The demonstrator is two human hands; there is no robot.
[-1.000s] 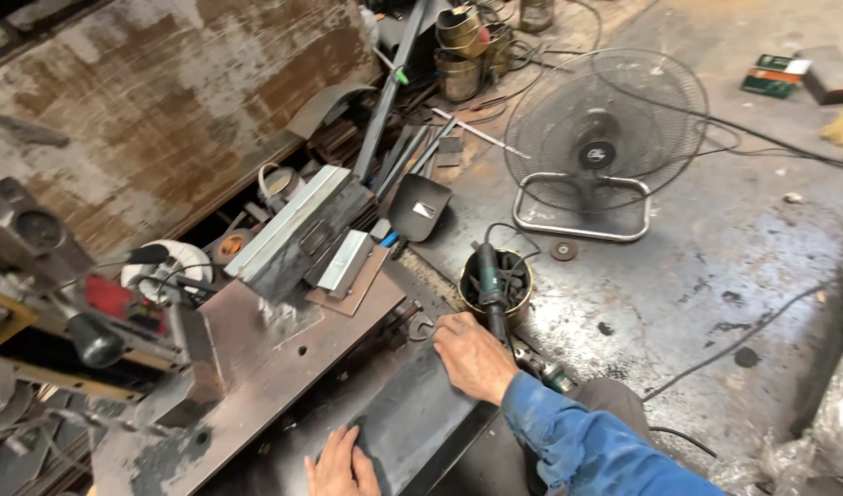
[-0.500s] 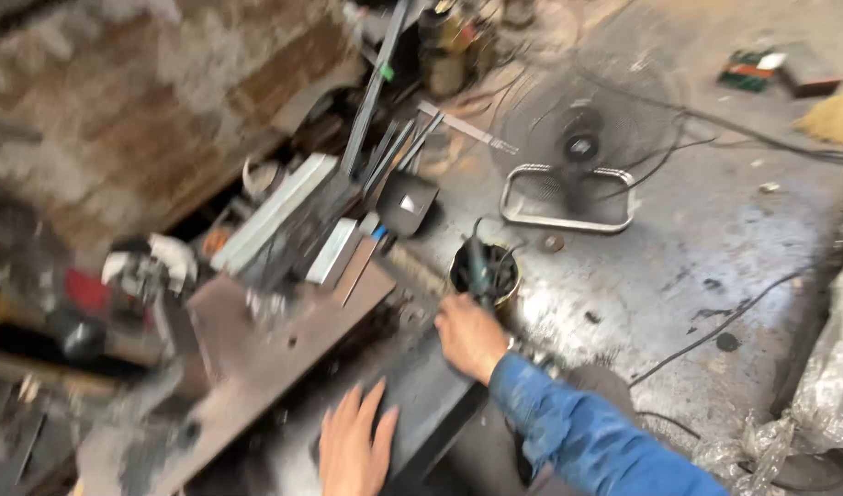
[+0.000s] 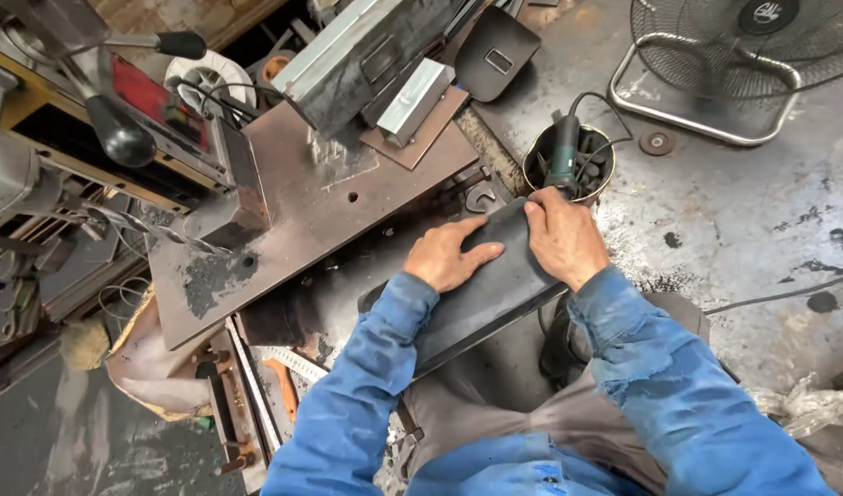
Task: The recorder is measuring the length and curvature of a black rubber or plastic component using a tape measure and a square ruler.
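Note:
Both my hands rest on a dark, long metal piece (image 3: pixel 484 292) that lies slanted across my lap and the floor. My left hand (image 3: pixel 447 254) presses flat on its upper face with fingers spread toward its far end. My right hand (image 3: pixel 563 236) grips the far right edge of the same piece. Just beyond my right hand stands a round can (image 3: pixel 537 167) with an angle grinder (image 3: pixel 563 152) and its cord stuck into it. Blue sleeves cover both my arms.
A rusty brown steel plate (image 3: pixel 302 197) with holes lies to the left, carrying metal profiles (image 3: pixel 366 55). A drill press with a twist bit (image 3: pixel 151 228) and black handles (image 3: pixel 120 136) stands at far left. A floor fan (image 3: pixel 743 64) sits at upper right on stained concrete.
The view has swung closer and downward. My left hand has moved up from the near edge onto the dark metal piece, and my right hand now grips its far end.

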